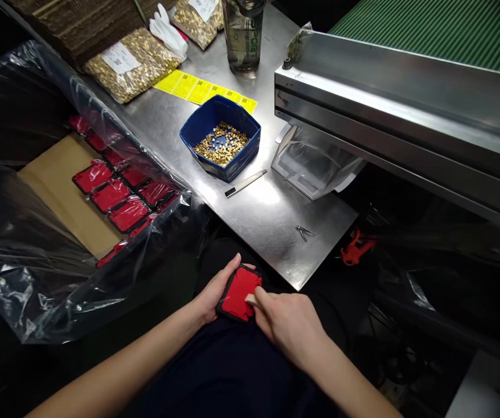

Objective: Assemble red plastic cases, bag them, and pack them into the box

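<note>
A flat red plastic part with a black rim [235, 295] lies tilted over my lap, below the table's near corner. My left hand [215, 293] is closed around its left side, thumb along the upper edge. My right hand [291, 319] is closed at the right edge, where the part has small uneven details. A pale beige tip shows at those fingers, pressed against the red face; I cannot tell whether it is a covered fingertip or a small object. The undersides of both hands' grips are hidden.
On the metal table [271, 244] are a blue bin [191, 152] of small brass pieces, a knife-like tool [245, 183], small nippers [304, 232], a clear tray [311, 162] and yellow labels [189, 87]. A plastic-lined box [58, 325] holds several red parts; a green conveyor [433, 35] stands right.
</note>
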`<act>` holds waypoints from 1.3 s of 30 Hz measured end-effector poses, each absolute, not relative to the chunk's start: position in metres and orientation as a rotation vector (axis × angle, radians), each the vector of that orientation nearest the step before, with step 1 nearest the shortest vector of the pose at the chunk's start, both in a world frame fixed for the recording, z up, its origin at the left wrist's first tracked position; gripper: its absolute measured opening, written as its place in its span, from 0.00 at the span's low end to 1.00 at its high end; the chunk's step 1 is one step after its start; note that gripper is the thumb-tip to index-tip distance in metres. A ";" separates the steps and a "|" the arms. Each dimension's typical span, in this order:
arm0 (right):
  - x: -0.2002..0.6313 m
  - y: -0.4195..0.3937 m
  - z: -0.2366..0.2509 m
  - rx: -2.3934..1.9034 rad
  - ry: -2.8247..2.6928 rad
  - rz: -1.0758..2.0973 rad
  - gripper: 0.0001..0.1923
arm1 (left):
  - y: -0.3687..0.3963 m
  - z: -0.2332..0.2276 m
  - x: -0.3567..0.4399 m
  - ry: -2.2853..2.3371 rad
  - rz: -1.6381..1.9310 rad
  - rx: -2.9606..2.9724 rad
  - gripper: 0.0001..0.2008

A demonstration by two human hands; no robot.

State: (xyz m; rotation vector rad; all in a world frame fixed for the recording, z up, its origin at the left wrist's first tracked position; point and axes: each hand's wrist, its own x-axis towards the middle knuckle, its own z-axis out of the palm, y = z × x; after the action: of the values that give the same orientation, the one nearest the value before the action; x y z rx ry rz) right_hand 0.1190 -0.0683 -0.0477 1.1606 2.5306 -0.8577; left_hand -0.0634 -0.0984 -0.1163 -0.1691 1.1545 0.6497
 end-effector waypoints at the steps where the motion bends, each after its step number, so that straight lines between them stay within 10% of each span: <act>1: 0.118 -0.068 -0.047 1.143 2.538 -0.863 0.06 | -0.098 -0.117 -0.064 1.151 0.647 -0.168 0.32; 39: 0.119 -0.063 -0.049 1.189 2.553 -0.883 0.09 | -0.091 -0.111 -0.064 1.163 0.608 -0.155 0.27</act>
State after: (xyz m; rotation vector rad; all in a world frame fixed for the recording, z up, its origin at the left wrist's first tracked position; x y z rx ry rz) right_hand 0.1185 -0.0630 -0.0486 1.1892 2.5532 -0.8826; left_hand -0.0643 -0.0906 -0.1110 -0.1546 1.1630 0.6082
